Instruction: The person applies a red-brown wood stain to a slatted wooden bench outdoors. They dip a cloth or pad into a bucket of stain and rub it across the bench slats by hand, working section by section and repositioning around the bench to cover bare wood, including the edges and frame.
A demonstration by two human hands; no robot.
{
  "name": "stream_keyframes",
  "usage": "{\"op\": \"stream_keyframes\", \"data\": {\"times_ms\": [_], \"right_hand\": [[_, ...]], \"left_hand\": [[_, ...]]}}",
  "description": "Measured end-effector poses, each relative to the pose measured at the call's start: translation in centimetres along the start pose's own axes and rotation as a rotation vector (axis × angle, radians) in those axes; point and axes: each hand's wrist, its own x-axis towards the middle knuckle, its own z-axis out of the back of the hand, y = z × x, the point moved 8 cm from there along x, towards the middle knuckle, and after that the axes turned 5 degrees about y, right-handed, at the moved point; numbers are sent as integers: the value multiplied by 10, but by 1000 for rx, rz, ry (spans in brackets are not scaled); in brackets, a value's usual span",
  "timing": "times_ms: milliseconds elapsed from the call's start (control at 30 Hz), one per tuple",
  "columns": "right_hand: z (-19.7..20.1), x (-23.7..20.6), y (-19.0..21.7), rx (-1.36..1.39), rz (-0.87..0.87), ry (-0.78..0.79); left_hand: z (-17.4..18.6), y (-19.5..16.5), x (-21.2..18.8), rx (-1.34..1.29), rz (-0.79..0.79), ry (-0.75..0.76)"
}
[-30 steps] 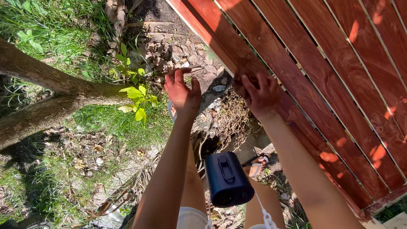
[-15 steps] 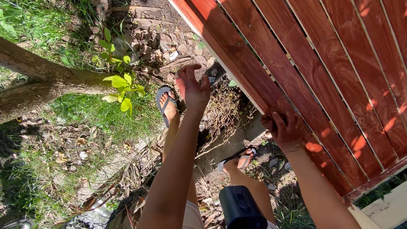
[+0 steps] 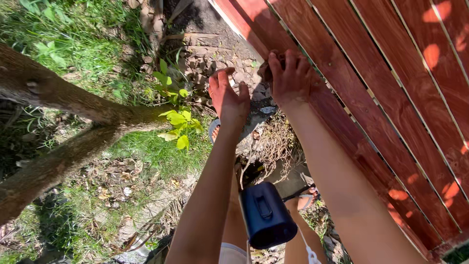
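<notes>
The fingers of the right hand (image 3: pixel 292 78) are curled shut around a small brownish clump (image 3: pixel 266 72), seemingly a stone or a lump of soil, pressed against the lower edge of the red slatted wooden fence (image 3: pixel 391 107); what exactly the clump is cannot be told. The fingers of the left hand (image 3: pixel 228 98) are spread open and hold nothing, hovering just beside the right hand, above the stony ground (image 3: pixel 215 54) at the fence's foot.

Judged from this, the step in hand is clearing or pulling loose debris from the fence's base. The next move would call for a firm hold with the right fingers and the open left hand coming in to help or steady.

Room is tight on the right: the fence runs diagonally and the right forearm lies close along it. To the left, the space is more open, over dry roots (image 3: pixel 273 142) and a small leafy seedling (image 3: pixel 178 122), until the forked tree trunk (image 3: pixel 73 122) and grass (image 3: pixel 73 34). A dark cylindrical device (image 3: pixel 266 215) hangs below the forearms, near a sandalled foot (image 3: pixel 305 199).
</notes>
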Motion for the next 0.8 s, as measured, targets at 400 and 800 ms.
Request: {"op": "stream_keyframes", "data": {"times_ms": [400,800], "right_hand": [[-32,212,89,-21,-209,214],[-33,269,121,68,-22,191]], "left_hand": [[69,9,101,-36,-276,-75],[97,8,171,9,-102,-96]]}}
